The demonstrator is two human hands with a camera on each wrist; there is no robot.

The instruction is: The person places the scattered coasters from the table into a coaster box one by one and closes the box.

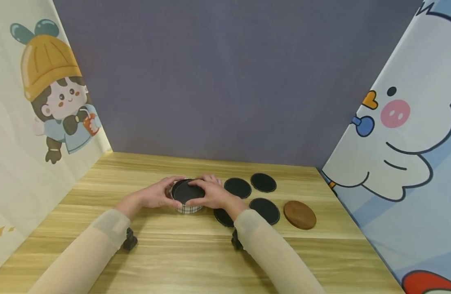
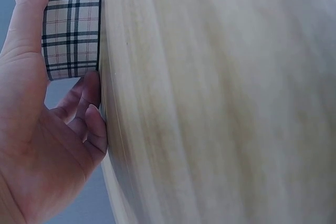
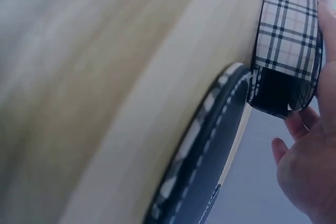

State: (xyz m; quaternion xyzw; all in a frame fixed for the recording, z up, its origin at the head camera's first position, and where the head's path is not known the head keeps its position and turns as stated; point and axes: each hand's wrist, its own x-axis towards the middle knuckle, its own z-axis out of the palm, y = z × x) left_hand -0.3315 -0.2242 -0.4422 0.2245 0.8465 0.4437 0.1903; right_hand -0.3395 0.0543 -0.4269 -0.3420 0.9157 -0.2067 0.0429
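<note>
A round plaid coaster holder (image 1: 189, 209) stands on the table, with a dark notch in its side visible in the right wrist view. My left hand (image 1: 160, 194) grips the holder from the left, thumb at the near side and fingers around the far side. At its top lies a round black coaster (image 1: 190, 192), tilted slightly inside the rim. My right hand (image 1: 213, 194) pinches this coaster between thumb and index finger, its other fingers beyond the holder's far right side. How deep the coaster sits, and anything beneath it, is hidden.
Several black coasters lie right of the holder: one (image 1: 238, 188) near it, one (image 1: 263, 182) farther back, one (image 1: 264, 211) nearer, and one (image 1: 223, 217) partly under my right wrist. A brown wooden disc (image 1: 300, 215) lies at the far right. A grey partition (image 1: 218, 81) borders the table's back.
</note>
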